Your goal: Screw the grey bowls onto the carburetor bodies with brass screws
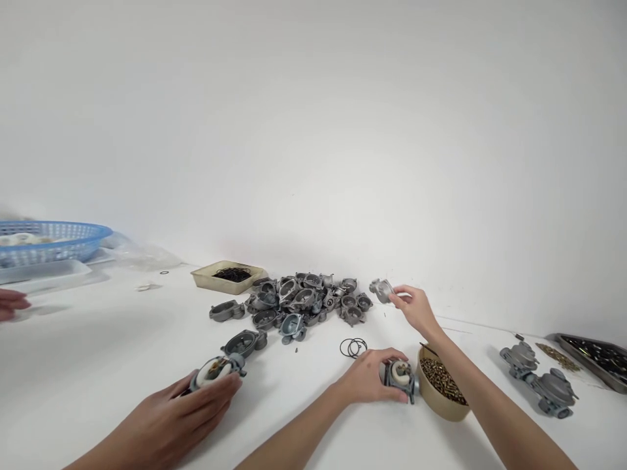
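Note:
My left hand (365, 377) grips a carburetor body (401, 373) with a white float facing up, low over the table beside a bowl of screws (443, 382). Farther forward, my right hand (415, 307) pinches a grey metal float bowl (382, 290) by its edge, raised near the right end of a heap of float bowls (304, 297). Black rubber rings (353, 347) lie just left of my left hand. To the left, a co-worker's hand (196, 411) holds another carburetor body (215, 372) with a white float.
A tray of black rings (228, 277) stands behind the heap. Assembled carburetors (539, 378) sit at right, near a dark metal tray (597, 359) and loose brass-coloured parts (558, 357). At left are a blue basket (93, 232) and another hand (12, 304) at the picture's edge.

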### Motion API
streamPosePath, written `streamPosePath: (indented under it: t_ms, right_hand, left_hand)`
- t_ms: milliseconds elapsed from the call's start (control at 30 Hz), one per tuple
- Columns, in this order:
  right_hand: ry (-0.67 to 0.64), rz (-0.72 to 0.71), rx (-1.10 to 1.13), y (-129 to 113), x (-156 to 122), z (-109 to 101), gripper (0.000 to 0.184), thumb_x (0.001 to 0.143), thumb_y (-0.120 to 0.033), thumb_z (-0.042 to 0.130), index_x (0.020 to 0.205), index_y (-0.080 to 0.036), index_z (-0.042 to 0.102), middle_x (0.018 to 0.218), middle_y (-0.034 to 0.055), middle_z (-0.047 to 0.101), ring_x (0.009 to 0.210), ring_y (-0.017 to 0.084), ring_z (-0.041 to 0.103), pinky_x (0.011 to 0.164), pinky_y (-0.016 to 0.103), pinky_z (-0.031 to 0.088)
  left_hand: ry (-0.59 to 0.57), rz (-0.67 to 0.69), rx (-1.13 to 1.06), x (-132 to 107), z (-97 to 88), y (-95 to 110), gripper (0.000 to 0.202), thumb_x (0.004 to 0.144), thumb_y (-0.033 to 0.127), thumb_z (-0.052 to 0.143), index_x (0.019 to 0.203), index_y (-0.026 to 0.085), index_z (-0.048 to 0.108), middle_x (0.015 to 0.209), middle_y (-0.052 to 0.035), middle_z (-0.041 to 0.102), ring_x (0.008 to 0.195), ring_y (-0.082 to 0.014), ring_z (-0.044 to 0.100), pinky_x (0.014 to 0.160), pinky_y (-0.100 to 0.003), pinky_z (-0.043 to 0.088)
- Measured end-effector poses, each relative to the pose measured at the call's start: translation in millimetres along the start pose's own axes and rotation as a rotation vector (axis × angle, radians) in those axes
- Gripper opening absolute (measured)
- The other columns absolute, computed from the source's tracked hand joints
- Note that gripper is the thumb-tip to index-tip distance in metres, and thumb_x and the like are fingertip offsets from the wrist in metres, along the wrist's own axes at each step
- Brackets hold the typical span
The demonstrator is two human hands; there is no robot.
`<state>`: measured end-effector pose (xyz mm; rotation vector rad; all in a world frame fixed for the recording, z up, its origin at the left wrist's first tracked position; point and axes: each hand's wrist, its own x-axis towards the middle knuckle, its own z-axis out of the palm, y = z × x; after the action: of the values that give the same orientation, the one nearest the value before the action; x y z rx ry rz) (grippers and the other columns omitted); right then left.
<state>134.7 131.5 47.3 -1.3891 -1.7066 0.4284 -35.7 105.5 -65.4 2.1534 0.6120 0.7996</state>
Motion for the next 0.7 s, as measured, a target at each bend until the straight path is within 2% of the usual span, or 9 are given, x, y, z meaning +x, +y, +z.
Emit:
streamPosePath:
  t_ms: [100, 200, 300, 433, 567, 700]
  right_hand:
    - [0.025, 0.011, 0.143, 14.6, -56.7, -29.5, 0.049, 0.089, -0.064, 0.071, 0.098, -0.016, 0.071, 0.101, 0.0108, 0.078, 0.092, 0.027, 0.076, 0.085, 0.041, 0.062]
    - [0.021, 0.039, 0.245, 26.8, -103.0, -43.1, 0.052, 0.086, -0.068, 0.072, 0.096, -0.017, 0.073, 0.098, 0.0124, 0.080, 0.089, 0.030, 0.077, 0.084, 0.042, 0.064]
    - [0.050, 0.078, 0.331, 35.2, -131.0, -44.6, 0.053, 0.086, -0.069, 0.071, 0.099, -0.017, 0.076, 0.103, 0.0143, 0.080, 0.091, 0.030, 0.077, 0.088, 0.043, 0.065]
    - [0.128, 0.200, 0.485, 38.7, -146.6, -44.0, 0.049, 0.083, -0.065, 0.077, 0.097, -0.017, 0.078, 0.111, 0.0136, 0.078, 0.095, 0.029, 0.077, 0.090, 0.042, 0.066]
    - [0.155, 0.249, 0.566, 36.6, -149.0, -47.0, 0.047, 0.082, -0.062, 0.081, 0.097, -0.017, 0.078, 0.104, 0.0121, 0.078, 0.091, 0.028, 0.076, 0.092, 0.043, 0.066]
    - [0.184, 0.266, 0.604, 40.8, -148.0, -45.8, 0.050, 0.081, -0.062, 0.082, 0.101, -0.017, 0.079, 0.105, 0.0124, 0.078, 0.091, 0.027, 0.076, 0.094, 0.046, 0.066]
  left_hand:
    - [-0.005, -0.063, -0.024, -0.7, -1.5, 5.6, 0.079, 0.064, 0.060, 0.092, 0.134, 0.032, 0.069, 0.131, -0.0043, 0.073, 0.122, -0.0342, 0.064, 0.097, -0.038, 0.056]
    - [0.032, -0.093, -0.068, -3.4, -1.8, 15.7, 0.067, 0.086, 0.066, 0.071, 0.143, 0.031, 0.060, 0.133, -0.0064, 0.070, 0.118, -0.0300, 0.065, 0.087, -0.035, 0.057]
    - [0.080, -0.097, -0.042, -5.3, 0.0, 26.3, 0.053, 0.101, 0.060, 0.049, 0.143, 0.029, 0.055, 0.129, -0.0067, 0.071, 0.111, -0.0269, 0.068, 0.086, -0.034, 0.056]
    - [0.081, -0.029, 0.174, -4.7, 1.9, 32.2, 0.038, 0.106, 0.049, 0.041, 0.128, 0.030, 0.064, 0.122, -0.0027, 0.074, 0.101, -0.0250, 0.070, 0.087, -0.035, 0.054]
    - [0.107, 0.060, 0.319, -2.9, -1.8, 28.1, 0.035, 0.105, 0.039, 0.039, 0.117, 0.028, 0.070, 0.117, -0.0032, 0.074, 0.089, -0.0225, 0.071, 0.083, -0.034, 0.053]
    - [0.085, 0.126, 0.312, -1.8, -7.3, 23.3, 0.036, 0.098, 0.023, 0.040, 0.114, 0.027, 0.071, 0.122, -0.0038, 0.073, 0.108, -0.0256, 0.068, 0.095, -0.036, 0.051]
